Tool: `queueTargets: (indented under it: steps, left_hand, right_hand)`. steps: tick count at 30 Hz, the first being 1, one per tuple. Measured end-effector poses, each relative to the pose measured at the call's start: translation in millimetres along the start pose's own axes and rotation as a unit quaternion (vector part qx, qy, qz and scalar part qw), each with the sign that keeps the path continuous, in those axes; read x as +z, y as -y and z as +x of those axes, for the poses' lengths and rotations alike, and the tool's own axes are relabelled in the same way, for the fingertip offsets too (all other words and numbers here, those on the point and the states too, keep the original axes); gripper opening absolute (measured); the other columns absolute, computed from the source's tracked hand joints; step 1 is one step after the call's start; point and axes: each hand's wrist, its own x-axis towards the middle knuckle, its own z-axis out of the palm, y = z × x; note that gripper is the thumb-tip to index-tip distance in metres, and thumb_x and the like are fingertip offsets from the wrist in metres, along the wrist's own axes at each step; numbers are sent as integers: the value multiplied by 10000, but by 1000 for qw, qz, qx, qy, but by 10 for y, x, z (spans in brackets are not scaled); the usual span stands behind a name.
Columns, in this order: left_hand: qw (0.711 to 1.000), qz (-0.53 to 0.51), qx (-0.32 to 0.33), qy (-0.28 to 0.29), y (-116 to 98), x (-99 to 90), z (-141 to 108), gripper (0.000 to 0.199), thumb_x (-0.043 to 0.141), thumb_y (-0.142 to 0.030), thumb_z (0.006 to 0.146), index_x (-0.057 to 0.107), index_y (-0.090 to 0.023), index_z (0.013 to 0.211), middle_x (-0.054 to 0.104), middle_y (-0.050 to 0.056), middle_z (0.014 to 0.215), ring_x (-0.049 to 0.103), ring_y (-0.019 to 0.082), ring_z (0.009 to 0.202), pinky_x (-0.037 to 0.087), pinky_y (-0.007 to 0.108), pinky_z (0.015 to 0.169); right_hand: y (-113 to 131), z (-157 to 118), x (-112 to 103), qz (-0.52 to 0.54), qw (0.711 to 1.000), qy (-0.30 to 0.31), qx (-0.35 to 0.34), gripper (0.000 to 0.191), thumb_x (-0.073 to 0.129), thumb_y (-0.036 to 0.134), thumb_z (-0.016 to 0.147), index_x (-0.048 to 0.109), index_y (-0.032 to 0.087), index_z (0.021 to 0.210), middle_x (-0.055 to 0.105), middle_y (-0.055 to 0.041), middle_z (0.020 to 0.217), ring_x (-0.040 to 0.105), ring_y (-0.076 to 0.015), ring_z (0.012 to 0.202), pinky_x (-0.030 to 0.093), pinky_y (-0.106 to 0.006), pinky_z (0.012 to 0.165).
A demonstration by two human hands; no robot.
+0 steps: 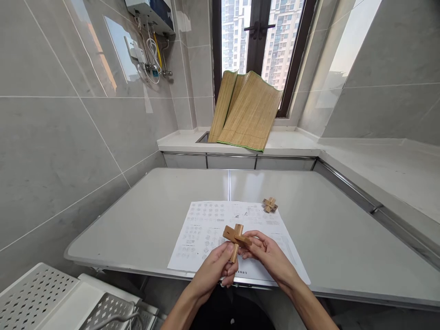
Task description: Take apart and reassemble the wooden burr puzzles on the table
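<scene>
Several brown wooden pieces joined in a cross shape (pixel 238 235) are held above the near part of a printed paper sheet (pixel 185 238). My left hand (pixel 220 263) grips the lower upright piece between thumb and fingers. On the right side, my right hand (pixel 264 252) has its fingers closed on the end of the crossing piece. Small printed diagrams cover the sheet. Near the sheet's upper right corner rests a second wooden cross-shaped object (pixel 270 205), apart from both hands.
A pale folding table (pixel 137 229) bears the sheet. Behind it, a bamboo mat (pixel 250 110) leans at the window on a white ledge (pixel 295 144). A white perforated rack (pixel 37 288) stands at lower left. A heater (pixel 151 13) hangs on the wall.
</scene>
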Motion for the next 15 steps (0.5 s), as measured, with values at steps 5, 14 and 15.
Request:
queueTargets:
  steps: [5,14,15]
  left_hand:
    - [995,-19,-8,93,-30,-33,-59,404,628,-566,973,558,-171,1015,327,-93,703,188,25,470,406,179,492]
    - [994,-16,-36,99,65,-64,-64,504,592,-631,966,601,-143,1093,375,-114,578,154,29,411,354,164,391]
    - [995,-8,-36,92,86,-59,-49,521,583,-645,963,602,-141,1088,408,-109,564,169,32,403,367,172,393]
  right_hand:
    - [-95,-11,-25,5,1000,3,-2,400,855,503,823,730,213,1068,768,-49,869,686,-196,828,530,-332,828]
    - [-163,-68,-115,14,999,48,-1,335,853,457,840,740,195,1016,729,-25,764,653,-168,717,518,-308,736]
    - [-172,-71,-127,14,999,43,1,334,855,455,840,740,197,1017,732,-26,768,657,-166,721,518,-304,739]
